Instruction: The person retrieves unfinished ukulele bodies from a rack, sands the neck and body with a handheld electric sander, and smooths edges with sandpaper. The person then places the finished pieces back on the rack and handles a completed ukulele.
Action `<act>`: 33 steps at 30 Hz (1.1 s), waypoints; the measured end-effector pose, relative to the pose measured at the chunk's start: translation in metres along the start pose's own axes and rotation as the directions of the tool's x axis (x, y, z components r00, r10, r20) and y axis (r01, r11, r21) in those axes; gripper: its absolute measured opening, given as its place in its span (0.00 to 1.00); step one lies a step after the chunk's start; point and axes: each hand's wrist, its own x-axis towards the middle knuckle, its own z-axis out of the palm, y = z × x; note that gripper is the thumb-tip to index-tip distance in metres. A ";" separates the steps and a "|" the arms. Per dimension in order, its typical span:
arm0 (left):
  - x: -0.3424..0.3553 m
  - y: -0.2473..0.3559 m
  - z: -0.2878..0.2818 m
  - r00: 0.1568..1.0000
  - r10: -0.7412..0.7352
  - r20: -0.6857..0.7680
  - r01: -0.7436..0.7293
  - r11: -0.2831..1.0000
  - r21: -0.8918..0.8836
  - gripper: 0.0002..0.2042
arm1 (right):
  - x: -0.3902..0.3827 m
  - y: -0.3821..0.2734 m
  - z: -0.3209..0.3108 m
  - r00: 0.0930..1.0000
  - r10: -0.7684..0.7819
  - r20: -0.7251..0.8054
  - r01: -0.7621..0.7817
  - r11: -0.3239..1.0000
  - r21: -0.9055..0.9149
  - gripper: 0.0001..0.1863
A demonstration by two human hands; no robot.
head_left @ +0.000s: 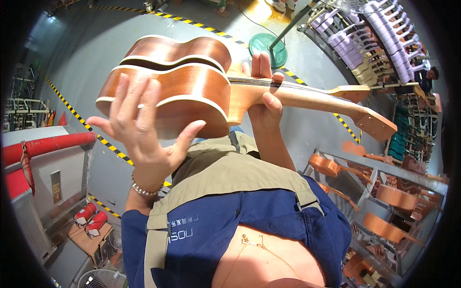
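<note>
Two brown wooden ukuleles are held together in front of my chest. The near ukulele (197,91) has a glossy body with pale edging, and its neck runs to the right, ending in a headstock. Behind it is the far ukulele (175,49), with a narrow dark gap between the bodies; its headstock shows farther back. My right hand (265,93) wraps around the necks close to the bodies, thumb in front and fingers behind. Over the side of the near body is my left hand (146,122), its fingers spread; I cannot tell whether they touch the wood.
At right stands a metal rack (379,185) holding several ukuleles. Farther back are rows of pale lilac instrument bodies (384,36). A green round base (269,48) with a pole stands ahead. Red fire extinguishers (96,223) and a fan (102,279) are at lower left.
</note>
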 end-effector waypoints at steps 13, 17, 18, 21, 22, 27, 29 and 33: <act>0.163 -0.095 0.080 0.993 0.009 0.120 -0.039 0.969 0.244 0.34 | 0.200 0.142 -0.077 0.955 0.297 0.008 -0.236 0.743 0.626 0.26; 0.214 -0.125 0.108 0.982 0.175 0.070 -0.187 0.950 0.251 0.30 | 0.267 0.177 -0.095 0.952 0.303 0.051 -0.252 0.672 0.697 0.26; 0.224 -0.132 0.110 0.978 0.187 0.088 -0.203 0.944 0.259 0.29 | 0.281 0.185 -0.097 0.948 0.315 0.051 -0.256 0.656 0.710 0.26; 0.249 -0.157 0.122 0.967 0.251 0.039 -0.252 0.930 0.269 0.23 | 0.314 0.210 -0.102 0.942 0.325 0.086 -0.283 0.628 0.724 0.26; 0.256 -0.167 0.125 0.961 0.273 0.038 -0.273 0.920 0.283 0.22 | 0.325 0.218 -0.103 0.941 0.322 0.101 -0.291 0.624 0.726 0.27; 0.290 -0.234 0.170 0.958 0.211 -0.196 -0.160 0.956 0.246 0.09 | 0.393 0.271 -0.116 0.943 0.303 0.136 -0.311 0.662 0.682 0.25; 0.306 -0.271 0.184 0.982 0.151 -0.118 -0.127 0.974 0.188 0.10 | 0.425 0.290 -0.126 0.949 0.293 0.120 -0.301 0.716 0.630 0.23; 0.351 -0.370 0.225 0.995 -0.098 -0.004 0.097 0.993 -0.059 0.21 | 0.496 0.342 -0.120 0.923 0.385 0.022 -0.356 0.827 0.435 0.17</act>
